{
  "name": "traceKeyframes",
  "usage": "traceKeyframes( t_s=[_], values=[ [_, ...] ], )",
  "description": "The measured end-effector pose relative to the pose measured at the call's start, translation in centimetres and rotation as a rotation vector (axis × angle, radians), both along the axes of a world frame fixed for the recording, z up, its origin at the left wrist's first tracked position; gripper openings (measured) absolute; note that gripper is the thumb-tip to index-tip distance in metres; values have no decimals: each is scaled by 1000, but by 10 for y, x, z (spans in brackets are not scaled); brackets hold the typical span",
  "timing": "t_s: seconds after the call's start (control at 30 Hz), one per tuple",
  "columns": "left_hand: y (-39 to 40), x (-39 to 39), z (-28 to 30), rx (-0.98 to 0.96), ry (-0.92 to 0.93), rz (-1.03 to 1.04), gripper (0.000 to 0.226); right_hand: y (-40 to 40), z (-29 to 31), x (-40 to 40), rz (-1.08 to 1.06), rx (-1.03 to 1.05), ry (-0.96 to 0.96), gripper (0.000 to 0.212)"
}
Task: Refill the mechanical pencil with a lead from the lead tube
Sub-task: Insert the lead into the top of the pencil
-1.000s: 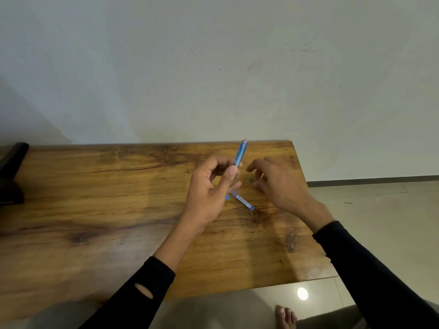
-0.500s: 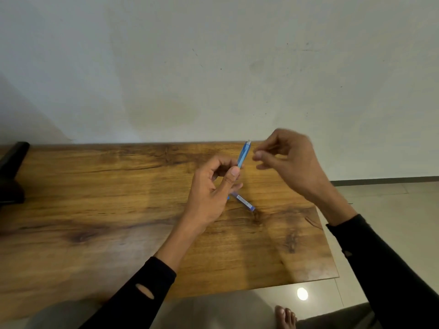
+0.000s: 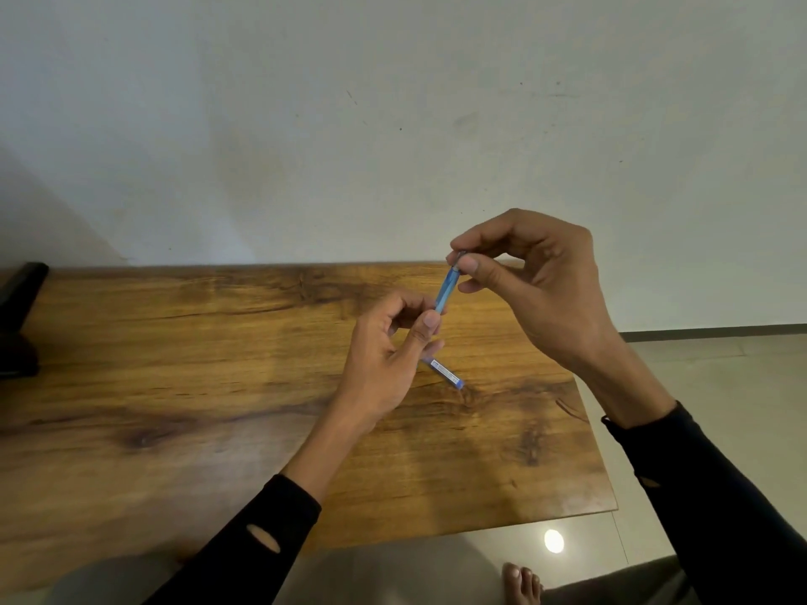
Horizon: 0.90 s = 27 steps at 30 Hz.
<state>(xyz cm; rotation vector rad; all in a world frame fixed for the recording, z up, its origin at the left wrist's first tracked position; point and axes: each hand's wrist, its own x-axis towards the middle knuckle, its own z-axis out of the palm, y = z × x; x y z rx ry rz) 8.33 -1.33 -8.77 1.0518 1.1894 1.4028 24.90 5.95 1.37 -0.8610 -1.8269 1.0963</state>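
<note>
Above a wooden desk [image 3: 218,386], the left hand [image 3: 384,364] grips a blue mechanical pencil [image 3: 447,288] upright. The right hand [image 3: 537,281] pinches its top end. The lead tube [image 3: 445,373] lies on the desk, partly hidden behind the left hand; its contents cannot be seen.

The worktop [image 3: 174,364] is wood with strong dark grain and a smooth, faintly satiny finish. The mechanical pencil [image 3: 447,288] looks like translucent blue plastic, glossy, as does the lead tube [image 3: 446,373] with its white paper label. At 5 o'clock the floor [image 3: 698,386] is polished tile reflecting a light; the wall [image 3: 393,124] is matt, scuffed paint, the sleeves [image 3: 720,495] matt black cloth.
</note>
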Motion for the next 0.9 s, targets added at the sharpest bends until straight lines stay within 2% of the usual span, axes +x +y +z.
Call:
traceKeyframes(
  t_s=[0.13, 0.3, 0.47, 0.73, 0.83, 0.9],
  values=[
    [-1, 0, 0, -10, -22, -2, 12, 2, -3, 1, -1, 10, -43, 9],
    [-1, 0, 0, 1, -3, 5, 4, 2, -5, 3, -8, 17, -87, 9],
    [-1, 0, -1, 22, 50, 14, 9, 4, -4, 7, -6, 55, -161, 8],
    [0, -1, -5, 54, 146, 35, 5, 8, -4, 9, 13, -118, -105, 8],
    [0, -2, 0, 61, 102, 12, 10, 8, -5, 8, 59, -238, -34, 4],
    [0, -2, 2, 54, 40, -1, 4, 5, -12, 3, 83, -265, -68, 17]
  ],
)
